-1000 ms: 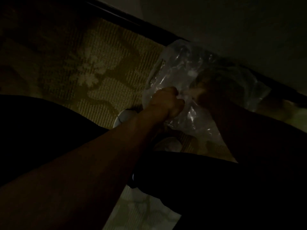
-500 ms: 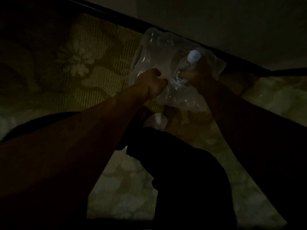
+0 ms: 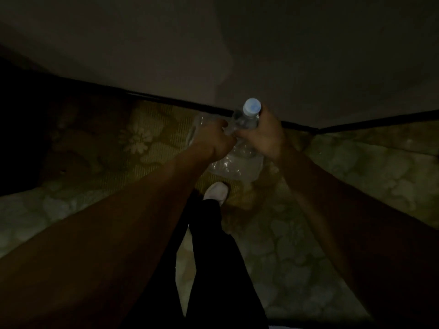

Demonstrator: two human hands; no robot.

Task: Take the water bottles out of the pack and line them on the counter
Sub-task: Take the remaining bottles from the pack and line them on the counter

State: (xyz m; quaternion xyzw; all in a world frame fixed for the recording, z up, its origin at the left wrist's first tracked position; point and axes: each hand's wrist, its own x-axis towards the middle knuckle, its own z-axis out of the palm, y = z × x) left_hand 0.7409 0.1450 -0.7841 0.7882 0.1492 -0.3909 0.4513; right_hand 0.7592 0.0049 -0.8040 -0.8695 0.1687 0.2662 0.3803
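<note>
right hand (image 3: 266, 136) grip clamped round bottle (image 3: 245, 119) neck (pale cap up) | left hand (image 3: 213, 141) grip clenched on plastic pack (image 3: 237, 162) | bottle half out, above patterned floor (image 3: 332, 210)

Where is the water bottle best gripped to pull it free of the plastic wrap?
At the neck, just under the cap, coming from above. The water bottle stands cap-up, with its lower body inside the plastic wrap, so only that upper part is exposed.

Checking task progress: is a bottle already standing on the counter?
No: the only bottle visible is gripped by the right hand, while the left hand holds the plastic wrap.
</note>
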